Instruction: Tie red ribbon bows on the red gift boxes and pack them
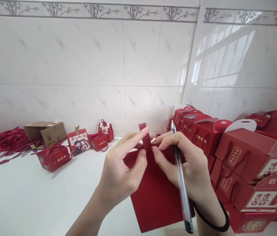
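A dark red folded paper box [160,200] is held up in front of me, its flat panel facing me. A narrow red strip [145,136] stands up from its top edge. My left hand [125,164] has its thumb at the foot of the strip, with the fingers behind it. With thumb and forefinger, my right hand [185,157] pinches the top edge just right of the strip. A clear ballpoint pen [182,190] with a black end also sits in my right hand, tip up. The far side of the box is hidden.
Stacked red gift boxes [246,154] with rope handles fill the right side. On the white table [12,200], to the left, are small red boxes [54,157], a box with a printed couple [79,142], a cardboard carton [52,134] and red ribbons [8,141]. A tiled wall [79,62] stands behind.
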`<state>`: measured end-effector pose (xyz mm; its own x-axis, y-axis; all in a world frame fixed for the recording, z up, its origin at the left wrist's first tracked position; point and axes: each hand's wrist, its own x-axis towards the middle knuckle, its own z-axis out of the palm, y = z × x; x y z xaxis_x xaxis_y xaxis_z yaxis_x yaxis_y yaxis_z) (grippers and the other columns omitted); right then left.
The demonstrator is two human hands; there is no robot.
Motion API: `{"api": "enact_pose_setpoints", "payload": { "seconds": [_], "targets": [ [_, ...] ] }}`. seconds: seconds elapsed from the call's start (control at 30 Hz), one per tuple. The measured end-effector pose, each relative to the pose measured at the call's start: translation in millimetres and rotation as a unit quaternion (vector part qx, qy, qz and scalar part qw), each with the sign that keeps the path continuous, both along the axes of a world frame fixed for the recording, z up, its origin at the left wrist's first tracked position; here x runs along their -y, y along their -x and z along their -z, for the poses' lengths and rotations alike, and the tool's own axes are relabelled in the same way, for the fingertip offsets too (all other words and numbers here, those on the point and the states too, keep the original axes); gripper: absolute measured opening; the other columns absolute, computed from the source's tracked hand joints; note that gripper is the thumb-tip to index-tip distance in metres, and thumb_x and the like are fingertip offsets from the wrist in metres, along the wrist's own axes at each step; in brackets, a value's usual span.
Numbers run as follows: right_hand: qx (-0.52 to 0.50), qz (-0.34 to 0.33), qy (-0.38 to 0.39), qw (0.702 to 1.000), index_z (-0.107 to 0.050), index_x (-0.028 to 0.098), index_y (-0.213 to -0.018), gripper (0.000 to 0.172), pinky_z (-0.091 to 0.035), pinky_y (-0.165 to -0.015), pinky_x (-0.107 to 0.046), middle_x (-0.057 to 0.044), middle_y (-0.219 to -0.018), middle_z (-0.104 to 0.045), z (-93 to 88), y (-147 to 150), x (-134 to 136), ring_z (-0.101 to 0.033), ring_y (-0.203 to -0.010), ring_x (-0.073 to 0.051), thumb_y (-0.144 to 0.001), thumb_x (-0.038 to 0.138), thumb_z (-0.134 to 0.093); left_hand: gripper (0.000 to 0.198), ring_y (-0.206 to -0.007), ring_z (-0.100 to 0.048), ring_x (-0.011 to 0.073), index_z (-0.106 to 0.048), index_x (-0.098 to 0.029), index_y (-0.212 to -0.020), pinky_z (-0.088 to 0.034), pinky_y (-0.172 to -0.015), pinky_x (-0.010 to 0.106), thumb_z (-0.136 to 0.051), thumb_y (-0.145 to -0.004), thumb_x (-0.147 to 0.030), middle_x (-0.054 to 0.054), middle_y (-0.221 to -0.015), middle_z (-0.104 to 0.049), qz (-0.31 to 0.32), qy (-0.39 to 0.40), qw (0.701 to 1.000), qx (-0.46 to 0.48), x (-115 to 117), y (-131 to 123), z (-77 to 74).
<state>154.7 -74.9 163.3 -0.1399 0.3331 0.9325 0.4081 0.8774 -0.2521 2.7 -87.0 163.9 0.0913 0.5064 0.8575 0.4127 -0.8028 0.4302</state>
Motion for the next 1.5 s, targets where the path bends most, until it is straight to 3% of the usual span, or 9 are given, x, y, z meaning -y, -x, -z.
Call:
{"api": "enact_pose_setpoints", "payload": {
  "seconds": [0.4,0.67,0.9,1.27,1.5],
  "targets": [
    [-0.004,-0.007,-0.015,1.0,-0.048,0.022,-0.078,0.015,-0.05,-0.071,-0.028,0.0,-0.084,-0.062,1.3,0.4,2.9,-0.06,-0.079,-0.015,-0.081,0.012,-0.058,0.038,-0.095,-0.063,0.0179,-0.06,-0.022,-0.117,-0.057,-0.074,0.026,-0.055,-0.081,-0.015,0.004,-0.103,-0.068,-0.01,0.001,1.0,0.008,0.1,-0.9,-1.7],
    [0.017,0.003,-0.034,0.999,-0.047,0.023,-0.079,0.015,-0.05,-0.069,-0.028,0.0,-0.083,-0.062,1.2,-0.1,1.6,-0.06,-0.079,-0.016,-0.082,0.012,-0.056,0.04,-0.082,-0.063,0.0133,-0.052,-0.024,-0.121,-0.055,-0.076,0.026,-0.053,-0.082,-0.012,0.003,-0.1,-0.065,0.026,0.003,0.999,0.022,-1.6,-0.8,-0.1],
    [0.021,-0.007,-0.03,0.999,-0.048,0.022,-0.079,0.014,-0.05,-0.068,-0.028,-0.001,-0.085,-0.062,0.8,-0.6,1.4,-0.06,-0.077,-0.016,-0.082,0.011,-0.056,0.025,-0.081,-0.06,0.0129,-0.065,-0.021,-0.097,-0.053,-0.069,0.024,-0.049,-0.082,-0.009,0.003,-0.09,-0.064,0.018,-0.035,0.999,-0.032,0.3,-0.2,-4.3],
    [0.017,-0.014,-0.021,1.0,-0.048,0.022,-0.08,0.015,-0.049,-0.068,-0.027,0.0,-0.085,-0.062,1.5,-1.4,3.7,-0.06,-0.078,-0.015,-0.08,0.009,-0.056,0.035,-0.08,-0.059,0.0129,-0.065,-0.019,-0.104,-0.051,-0.064,0.022,-0.049,-0.077,-0.005,0.003,-0.089,-0.062,0.054,-0.008,0.999,-0.004,2.5,0.2,-4.4],
    [0.021,-0.011,-0.021,1.0,-0.047,0.022,-0.079,0.016,-0.048,-0.068,-0.026,0.0,-0.086,-0.061,0.8,-1.1,3.6,-0.059,-0.08,-0.014,-0.08,0.008,-0.055,0.041,-0.085,-0.059,0.0126,-0.063,-0.018,-0.107,-0.052,-0.07,0.021,-0.047,-0.074,0.0,0.004,-0.094,-0.061,0.052,-0.015,0.998,-0.016,1.4,0.9,-3.8]
  ]
}}
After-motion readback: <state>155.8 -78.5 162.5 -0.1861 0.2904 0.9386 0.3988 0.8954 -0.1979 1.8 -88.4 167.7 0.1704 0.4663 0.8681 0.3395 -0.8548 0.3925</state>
